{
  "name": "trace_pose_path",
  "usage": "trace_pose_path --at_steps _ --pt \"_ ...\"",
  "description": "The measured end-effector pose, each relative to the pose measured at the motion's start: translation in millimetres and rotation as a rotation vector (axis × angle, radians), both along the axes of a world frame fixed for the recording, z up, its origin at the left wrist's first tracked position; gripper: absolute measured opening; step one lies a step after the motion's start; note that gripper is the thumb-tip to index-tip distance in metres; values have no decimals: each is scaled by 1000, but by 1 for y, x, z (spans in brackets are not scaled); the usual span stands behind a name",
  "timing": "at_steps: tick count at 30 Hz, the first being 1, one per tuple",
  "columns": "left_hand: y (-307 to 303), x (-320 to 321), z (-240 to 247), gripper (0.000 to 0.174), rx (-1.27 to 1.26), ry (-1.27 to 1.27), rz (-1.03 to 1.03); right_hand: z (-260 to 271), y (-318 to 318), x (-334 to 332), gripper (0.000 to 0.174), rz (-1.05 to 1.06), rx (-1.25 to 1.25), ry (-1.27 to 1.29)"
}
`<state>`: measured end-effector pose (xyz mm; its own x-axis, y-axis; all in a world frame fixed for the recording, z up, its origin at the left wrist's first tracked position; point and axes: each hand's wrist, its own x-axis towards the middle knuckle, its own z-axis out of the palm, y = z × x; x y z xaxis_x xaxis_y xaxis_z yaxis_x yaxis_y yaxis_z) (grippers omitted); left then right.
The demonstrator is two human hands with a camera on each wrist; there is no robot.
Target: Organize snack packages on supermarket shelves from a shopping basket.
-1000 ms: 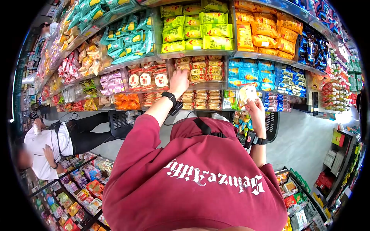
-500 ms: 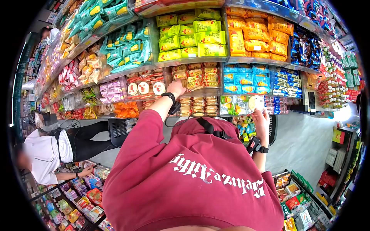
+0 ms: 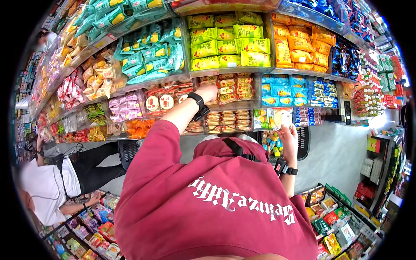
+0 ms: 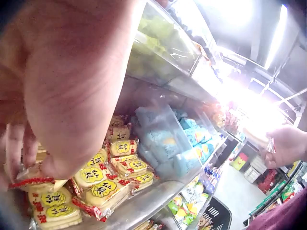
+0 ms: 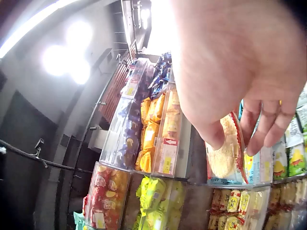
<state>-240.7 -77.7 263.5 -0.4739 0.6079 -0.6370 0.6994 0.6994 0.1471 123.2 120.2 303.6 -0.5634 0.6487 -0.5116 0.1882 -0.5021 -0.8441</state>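
Observation:
My left hand [image 3: 208, 92] reaches into the left side of a clear bin of small cracker packets with yellow labels and red wrapper ends. In the left wrist view its thumb and fingers pinch one packet [image 4: 36, 179] above the other packets [image 4: 103, 184]. My right hand [image 3: 289, 135] is held out to the right, in front of the lower shelf. Its thumb and fingertips grip a pale, round cracker in a clear wrapper [image 3: 283, 118]. The right wrist view shows this cracker [image 5: 225, 153] upright between thumb and fingers.
Tiered clear bins hold green packets [image 3: 255, 44], orange packets [image 3: 299, 56], teal packets [image 3: 156, 54] and blue packets [image 3: 281, 90]. A black basket [image 3: 303, 145] with snacks stands below the right hand. Another person in a white shirt [image 3: 52, 182] stands at left by a low shelf.
My left hand has bent deeper into the left side of the bin. The right hand keeps holding the round cracker. The person at left has lowered an arm toward the low shelf.

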Motion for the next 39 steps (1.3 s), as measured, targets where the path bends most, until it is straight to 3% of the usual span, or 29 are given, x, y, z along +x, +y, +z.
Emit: trace_pose_path --at_steps 4,6,8,10,13,15,16,18,20,22,23,26,31,34,36,38,39 --pt "17 -29 -16 30 -128 -108 -181 10 -33 5 25 -88 12 -50" --pt "14 -39 -7 32 -23 -150 -114 7 -47 12 25 -133 20 -88" --pt "19 -63 -43 34 -63 -147 -305 6 -63 17 34 -203 32 -92" --pt "21 -80 -61 36 -127 -186 -492 5 -80 23 32 -202 42 -106" --pt "25 -82 -75 33 -227 -107 -506 7 -106 31 19 -254 83 -203" --pt "7 -76 -87 28 201 1 -48 10 -122 35 19 -295 82 -212" --pt "7 -57 -54 29 392 -54 352 11 -128 39 18 -319 85 -213" --pt "3 -62 -75 34 172 114 -180 12 -136 48 19 -333 72 -215" --pt "1 -59 -78 33 164 38 -140 13 -141 51 21 -385 67 -201" --pt "-8 -53 -66 31 315 139 -38 11 -137 53 23 -372 56 -181" --pt "-12 -53 -57 29 309 162 -165 9 -135 53 24 -371 41 -170" --pt "-14 -38 -49 29 430 162 -215 15 -129 45 24 -356 29 -154" --pt "-17 -19 -41 25 358 88 -243 5 -98 43 30 -226 133 -110" --pt "-15 -23 -55 31 115 57 -210 4 -83 44 30 -165 209 -65" --pt "-14 -23 -67 35 167 36 -163 16 -66 49 33 -134 242 -38" --pt "-9 0 -33 48 118 63 -74 25 -52 60 34 -150 229 2" --pt "-11 13 -23 51 226 88 -38 26 -46 64 35 -117 267 11"
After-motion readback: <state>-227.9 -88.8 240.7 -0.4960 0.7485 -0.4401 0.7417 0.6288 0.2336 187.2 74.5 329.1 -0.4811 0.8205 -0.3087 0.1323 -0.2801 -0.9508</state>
